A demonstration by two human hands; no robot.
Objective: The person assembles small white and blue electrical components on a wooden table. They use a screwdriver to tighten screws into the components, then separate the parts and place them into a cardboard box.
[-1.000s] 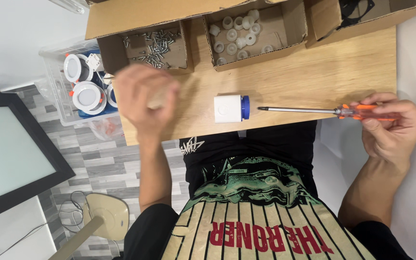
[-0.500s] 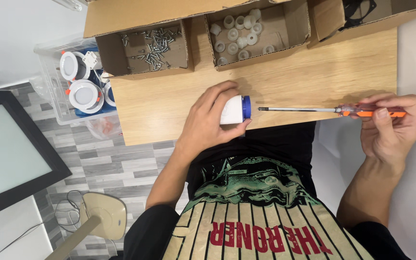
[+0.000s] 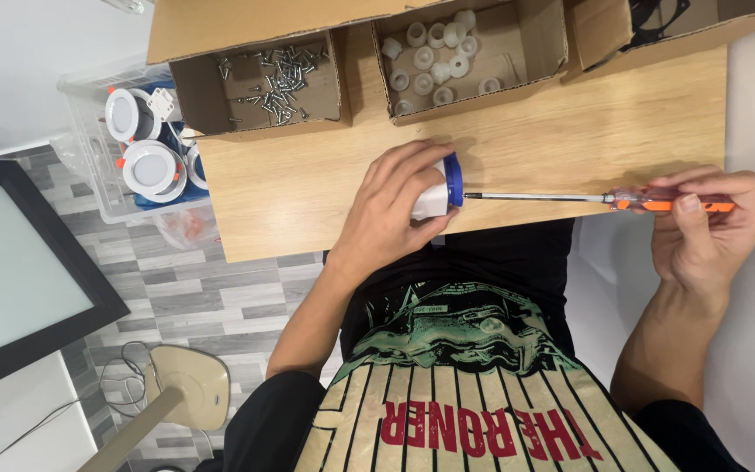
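Your left hand (image 3: 395,210) clasps the small white plastic fitting with a blue end cap (image 3: 441,186), bracing it on the wooden bench (image 3: 308,183). Your right hand (image 3: 701,227) grips the orange-handled screwdriver (image 3: 605,200), tip meeting the cap. Beyond your left hand, cardboard boxes hold screws (image 3: 277,74) and white rings (image 3: 434,57).

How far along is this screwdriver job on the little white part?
Done: nothing finished shows on the wooden table. In hand: left hand grips the white and blue part; right hand holds the screwdriver, tip at its blue end. Left: cannot tell; loose screws sit boxed.
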